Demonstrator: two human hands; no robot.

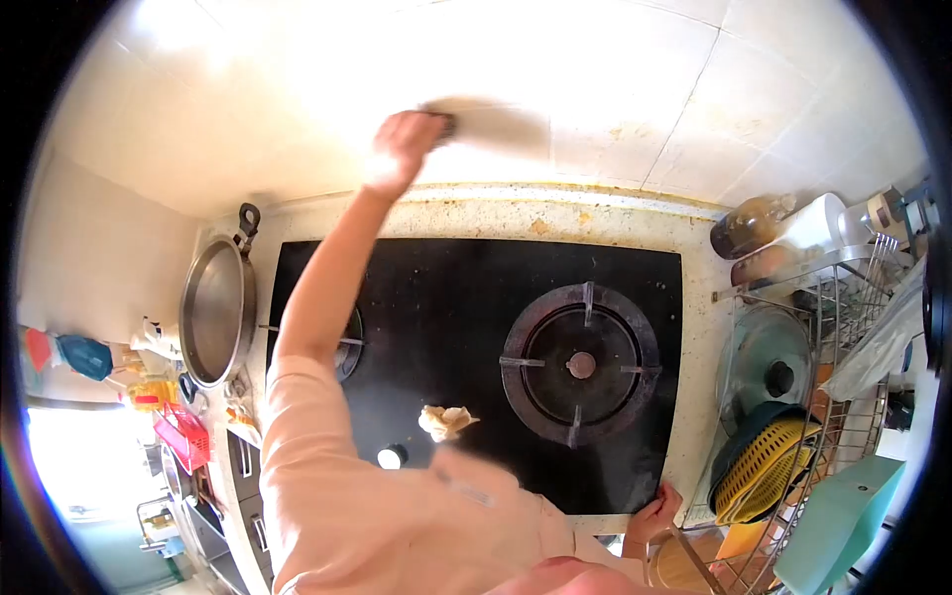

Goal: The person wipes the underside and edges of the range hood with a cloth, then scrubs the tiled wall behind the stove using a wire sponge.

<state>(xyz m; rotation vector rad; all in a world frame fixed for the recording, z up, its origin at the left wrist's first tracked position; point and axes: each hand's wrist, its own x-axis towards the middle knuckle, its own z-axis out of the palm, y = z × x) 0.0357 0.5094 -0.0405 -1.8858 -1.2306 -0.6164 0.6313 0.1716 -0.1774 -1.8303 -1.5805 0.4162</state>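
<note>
My left hand [404, 149] is stretched up to the tiled wall [635, 89] behind the stove. Its fingers are closed on a small dark scrubber [442, 127], blurred and partly covered by the hand, which meets the wall. Low on the right, my right hand [654, 513] grips the counter edge beside the stove's front corner, with its fingers curled. Between them lies the black glass cooktop [436, 327]. A crumpled pale cloth or tissue [446, 422] sits on it, near a white-topped knob [393, 456].
The right burner [580, 365] has a raised pan support; my arm partly hides the left one. A steel pan [215, 312] stands at left. On the right are a glass lid [766, 367], a yellow colander [769, 471], a wire rack [843, 327] and bottles [754, 226].
</note>
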